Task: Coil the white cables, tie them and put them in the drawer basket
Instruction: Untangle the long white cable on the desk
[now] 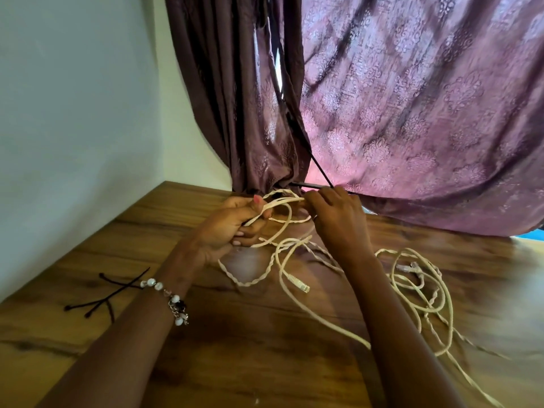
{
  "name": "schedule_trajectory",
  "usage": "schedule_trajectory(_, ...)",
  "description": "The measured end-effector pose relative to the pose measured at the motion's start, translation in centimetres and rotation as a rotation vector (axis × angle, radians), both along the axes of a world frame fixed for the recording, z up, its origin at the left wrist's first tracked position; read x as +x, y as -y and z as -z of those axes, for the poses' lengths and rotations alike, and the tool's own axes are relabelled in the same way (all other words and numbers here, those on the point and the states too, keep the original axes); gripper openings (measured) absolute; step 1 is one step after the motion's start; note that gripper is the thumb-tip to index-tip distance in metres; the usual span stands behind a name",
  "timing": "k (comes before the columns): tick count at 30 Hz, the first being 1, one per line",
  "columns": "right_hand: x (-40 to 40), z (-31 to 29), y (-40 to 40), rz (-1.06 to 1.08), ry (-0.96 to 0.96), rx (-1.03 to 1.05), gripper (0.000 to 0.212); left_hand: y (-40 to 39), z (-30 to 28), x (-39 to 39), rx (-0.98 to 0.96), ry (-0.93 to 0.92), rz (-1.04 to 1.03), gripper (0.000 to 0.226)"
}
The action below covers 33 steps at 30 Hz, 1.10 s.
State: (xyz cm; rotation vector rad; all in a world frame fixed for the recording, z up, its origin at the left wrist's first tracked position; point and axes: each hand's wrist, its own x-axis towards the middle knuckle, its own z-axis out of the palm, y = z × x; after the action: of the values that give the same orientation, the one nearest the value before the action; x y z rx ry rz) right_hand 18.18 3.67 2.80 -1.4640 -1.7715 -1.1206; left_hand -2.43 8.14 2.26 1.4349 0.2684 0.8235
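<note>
Both hands are clamping one white cable (pixel 282 203): left hand (pixel 235 228) at nine o'clock, right hand (pixel 332 210) at three, strand running between them.

Daylight glows through curtain (pixel 412 113) (backlit pink); table (pixel 235 348) dim; right edge motion-blurred, wide-angle bowed.

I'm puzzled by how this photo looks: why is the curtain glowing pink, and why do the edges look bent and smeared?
Head view: daylight shines through the curtain; the wide-angle lens curves the wall and table edges; the white cables at right are blurred.
</note>
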Motion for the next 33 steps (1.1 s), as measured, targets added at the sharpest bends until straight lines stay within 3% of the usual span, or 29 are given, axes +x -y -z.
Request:
schedule_trajectory(4, -1.6, 0.6, -0.2, 0.204, -0.031, -0.028, 0.015, -0.1, 0.3, 0.4, -0.119, 0.200, 0.074, 0.031)
schedule_trajectory(7, -2.6, 0.7, 0.1, 0.308, -0.101, -0.308, 0.044, -0.1, 0.0, 0.5, -0.279, 0.383, 0.215, 0.037)
schedule_trajectory(10, -2.1, 0.8, 0.3, 0.146, -0.287, -0.551, 0.059, -0.6, -0.2, 0.1, -0.339, 0.510, 0.273, 0.043)
schedule_trajectory(12, -1.9, 1.1, 0.2, -0.022, -0.391, -0.523, 0.054, -1.3, -0.1, -0.5, -0.369, 0.587, 0.335, 0.042)
schedule_trajectory(15, -1.8, 1.2, 0.1, -0.110, -0.428, -0.440, 0.045, -2.1, -0.3, -1.6, -0.434, 0.735, 0.479, 0.038)
schedule_trajectory(18, -1.7, 1.0, 0.0, -0.082, -0.356, -0.425, 0.043, -1.9, -0.6, -2.1, -0.464, 0.822, 0.265, 0.045)
schedule_trajectory(22, -3.2, 0.5, 0.5, -0.069, -0.099, -0.598, 0.044, -1.6, -0.8, -1.2, -0.463, 0.849, -0.037, 0.042)
schedule_trajectory(28, -4.7, 0.0, 1.3, -0.090, 0.090, -0.648, 0.037, -2.1, -0.7, -1.1, -0.405, 0.690, -0.222, 0.031)
schedule_trajectory(31, -4.2, 0.4, 0.7, -0.236, 0.067, -0.563, 0.027, -2.0, -0.4, -0.4, -0.338, 0.566, -0.325, 0.028)
schedule_trajectory(33, -3.8, 0.5, 0.5, -0.416, -0.103, -0.580, 0.022, -1.6, -0.2, 0.0, -0.281, 0.490, -0.396, 0.026)
